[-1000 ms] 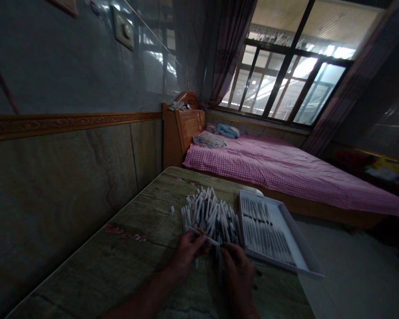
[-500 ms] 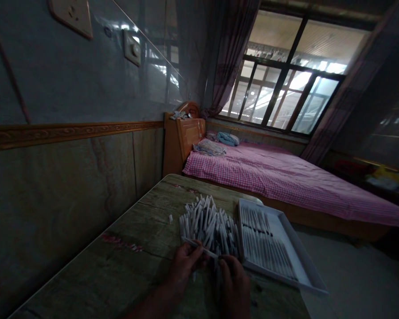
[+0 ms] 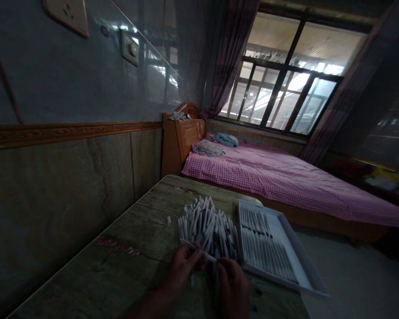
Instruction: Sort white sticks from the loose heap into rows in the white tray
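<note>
The left hand [image 3: 183, 264] pinches a white stick [image 3: 197, 249] before a loose pile [image 3: 202, 221], while the right hand [image 3: 233, 281] meets its lower end, grip too dim to tell, seemingly working that end, which calls for steadiness, beside the shallow box [image 3: 291, 230].

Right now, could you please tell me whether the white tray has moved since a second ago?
No: judged against the table, the white tray shows no visible shift.
</note>
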### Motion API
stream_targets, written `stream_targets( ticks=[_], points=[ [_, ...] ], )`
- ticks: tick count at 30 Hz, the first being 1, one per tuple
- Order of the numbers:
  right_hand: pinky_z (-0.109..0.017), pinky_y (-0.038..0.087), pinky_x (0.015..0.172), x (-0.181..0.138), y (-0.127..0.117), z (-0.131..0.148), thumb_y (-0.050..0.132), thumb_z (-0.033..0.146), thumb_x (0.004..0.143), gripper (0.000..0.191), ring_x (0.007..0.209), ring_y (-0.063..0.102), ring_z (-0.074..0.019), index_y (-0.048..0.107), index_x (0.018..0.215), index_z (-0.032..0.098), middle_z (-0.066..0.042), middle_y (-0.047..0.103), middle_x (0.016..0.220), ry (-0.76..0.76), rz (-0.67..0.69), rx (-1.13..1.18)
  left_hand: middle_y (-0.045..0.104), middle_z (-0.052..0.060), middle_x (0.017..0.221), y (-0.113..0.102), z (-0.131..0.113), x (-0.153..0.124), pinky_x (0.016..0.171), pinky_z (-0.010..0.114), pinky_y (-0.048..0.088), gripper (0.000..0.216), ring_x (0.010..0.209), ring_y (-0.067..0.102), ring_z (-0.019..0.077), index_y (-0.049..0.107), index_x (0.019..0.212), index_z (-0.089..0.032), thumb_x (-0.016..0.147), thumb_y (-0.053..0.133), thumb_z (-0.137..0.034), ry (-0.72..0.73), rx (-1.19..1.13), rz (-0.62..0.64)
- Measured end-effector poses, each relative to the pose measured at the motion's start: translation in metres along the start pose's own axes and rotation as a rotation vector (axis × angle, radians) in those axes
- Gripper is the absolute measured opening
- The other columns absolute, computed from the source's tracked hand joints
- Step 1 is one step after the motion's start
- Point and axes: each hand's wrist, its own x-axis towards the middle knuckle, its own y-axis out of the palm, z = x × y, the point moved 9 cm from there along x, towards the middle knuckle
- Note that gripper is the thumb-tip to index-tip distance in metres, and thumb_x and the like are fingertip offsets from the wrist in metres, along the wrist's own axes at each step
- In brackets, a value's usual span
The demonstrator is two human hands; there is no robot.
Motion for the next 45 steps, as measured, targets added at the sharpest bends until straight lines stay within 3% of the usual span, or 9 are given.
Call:
stream_targets(
  ticks=[8,11,15,22,29,33,35,40,45],
  points=[
    [-0.025,0.051,0.061,-0.004,0.007,0.009,0.040,0.052,0.097,0.041,0.065,0.065,-0.0170,0.065,0.081,0.023,-0.003,0.068,0.073,-0.142,0.037,-0.130,0.069,0.000,0.069,0.001,0.000,0.000,0.057,0.028,0.053,0.055,0.062,0.067,0.0179,0.060,0.078,-0.017,0.045,0.089,-0.051,0.029,0.027,0.030],
    [-0.026,0.050,0.057,-0.009,0.003,0.014,0.031,0.046,0.101,0.045,0.060,0.063,-0.0170,0.063,0.077,0.024,-0.004,0.065,0.067,-0.326,-0.043,-0.217,0.071,0.001,0.071,0.004,0.003,-0.001,0.058,0.029,0.053,0.052,0.063,0.068,0.0190,0.060,0.078,-0.018,0.048,0.087,-0.051,0.035,0.041,0.078],
    [-0.030,0.052,0.060,-0.019,-0.003,0.022,0.023,0.047,0.101,0.052,0.068,0.067,-0.0207,0.067,0.084,0.024,-0.010,0.070,0.076,-0.564,-0.111,-0.270,0.071,0.002,0.072,0.009,0.004,-0.003,0.055,0.028,0.051,0.053,0.061,0.067,0.0193,0.060,0.078,-0.018,0.049,0.086,-0.053,0.038,0.058,0.116],
    [-0.022,0.050,0.061,-0.010,0.009,0.020,0.037,0.037,0.101,0.031,0.067,0.065,-0.0150,0.061,0.088,0.025,-0.002,0.067,0.075,-0.239,0.100,-0.233,0.069,0.000,0.071,0.006,0.010,0.004,0.056,0.027,0.050,0.050,0.062,0.066,0.0170,0.059,0.079,-0.018,0.052,0.087,-0.050,0.019,0.014,0.095],
    [-0.025,0.039,0.048,-0.014,0.004,0.027,0.028,0.048,0.101,0.049,0.050,0.055,-0.0163,0.060,0.072,0.024,-0.003,0.060,0.059,-0.423,0.016,-0.290,0.068,0.001,0.069,0.013,0.007,-0.001,0.052,0.025,0.047,0.050,0.059,0.064,0.0163,0.059,0.078,-0.017,0.053,0.086,-0.050,0.037,0.037,0.146],
    [-0.023,0.044,0.055,-0.010,0.006,0.020,0.034,0.045,0.101,0.038,0.060,0.061,-0.0154,0.060,0.082,0.024,-0.001,0.064,0.068,-0.226,0.065,-0.242,0.068,0.000,0.071,0.010,0.005,0.000,0.055,0.026,0.049,0.049,0.061,0.065,0.0162,0.060,0.079,-0.017,0.053,0.086,-0.049,0.030,0.012,0.107],
    [-0.022,0.044,0.053,-0.010,0.006,0.018,0.036,0.046,0.100,0.038,0.058,0.060,-0.0147,0.057,0.078,0.024,0.000,0.063,0.066,-0.191,0.069,-0.233,0.068,0.000,0.070,0.011,0.006,0.000,0.055,0.026,0.049,0.050,0.060,0.065,0.0164,0.059,0.079,-0.017,0.052,0.086,-0.049,0.021,0.015,0.107],
    [-0.025,0.037,0.045,-0.016,0.000,0.034,0.020,0.047,0.103,0.052,0.046,0.054,-0.0156,0.055,0.070,0.025,-0.002,0.059,0.058,-0.434,-0.007,-0.303,0.069,0.002,0.069,0.017,0.006,-0.002,0.053,0.026,0.049,0.052,0.057,0.065,0.0168,0.058,0.077,-0.017,0.050,0.087,-0.051,0.015,0.031,0.166],
    [-0.023,0.043,0.054,-0.011,0.004,0.025,0.032,0.044,0.102,0.037,0.058,0.060,-0.0147,0.055,0.081,0.024,0.000,0.062,0.067,-0.194,0.109,-0.222,0.069,0.002,0.068,0.012,0.004,-0.001,0.052,0.025,0.049,0.053,0.059,0.066,0.0172,0.058,0.079,-0.017,0.050,0.087,-0.051,0.023,0.024,0.115]
  ],
)
